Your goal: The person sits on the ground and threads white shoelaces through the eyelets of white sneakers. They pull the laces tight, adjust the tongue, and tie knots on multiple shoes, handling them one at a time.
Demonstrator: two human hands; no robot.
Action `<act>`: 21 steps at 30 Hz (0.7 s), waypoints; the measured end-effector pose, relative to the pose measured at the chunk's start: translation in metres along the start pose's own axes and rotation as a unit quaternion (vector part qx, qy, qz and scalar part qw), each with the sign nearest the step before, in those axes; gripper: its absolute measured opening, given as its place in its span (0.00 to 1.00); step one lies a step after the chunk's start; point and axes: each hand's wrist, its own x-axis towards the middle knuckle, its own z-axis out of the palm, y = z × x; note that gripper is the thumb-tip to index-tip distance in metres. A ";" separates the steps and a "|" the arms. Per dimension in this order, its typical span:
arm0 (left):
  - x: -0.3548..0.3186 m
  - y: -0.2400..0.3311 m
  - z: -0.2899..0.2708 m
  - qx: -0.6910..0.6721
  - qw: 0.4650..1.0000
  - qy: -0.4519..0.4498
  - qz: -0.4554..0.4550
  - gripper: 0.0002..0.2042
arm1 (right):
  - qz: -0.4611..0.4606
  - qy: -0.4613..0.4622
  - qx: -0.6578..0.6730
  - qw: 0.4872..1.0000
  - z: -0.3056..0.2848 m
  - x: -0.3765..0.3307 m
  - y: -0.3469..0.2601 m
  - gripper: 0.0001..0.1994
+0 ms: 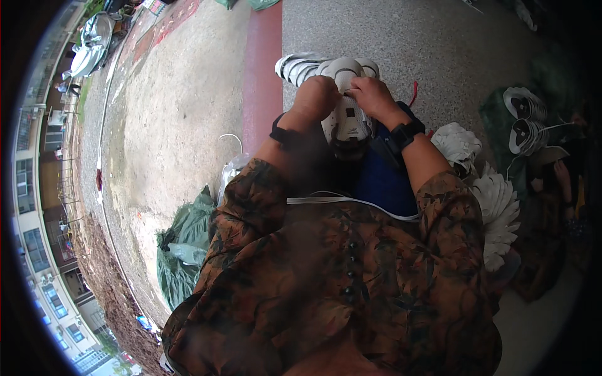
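Note:
A white shoe upper (351,130) with dark openings lies lengthwise before me, over my lap. My left hand (316,98) is curled closed at its left edge. Across from it, my right hand (375,99) pinches the upper's right side, thumb and fingers together near the middle. Whatever fine thread or lace lies between the fingertips is too small to make out. Just past both hands sits a row of overlapping white shoe uppers (300,66). Blue cloth (382,182) covers my lap, and a white cord (351,200) runs across it.
More white shoe pieces (495,207) are bunched at my right, with further stacked ones (527,119) on green sacking beyond. Another person's hand (561,175) shows at the far right. A green bag (185,250) rests at my left. A red cord (414,94) sticks up past my right wrist.

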 end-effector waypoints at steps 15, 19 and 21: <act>-0.026 0.021 -0.003 -0.294 0.942 0.099 -0.132 0.06 | -0.011 0.030 0.232 0.972 -0.002 -0.019 0.022 0.08; -0.020 0.022 0.010 -0.159 0.978 0.125 -0.047 0.07 | -0.018 0.043 0.232 0.972 0.003 -0.021 0.022 0.08; -0.012 0.019 0.020 -0.088 0.984 0.148 0.052 0.08 | -0.023 0.063 0.231 0.971 0.003 -0.021 0.021 0.07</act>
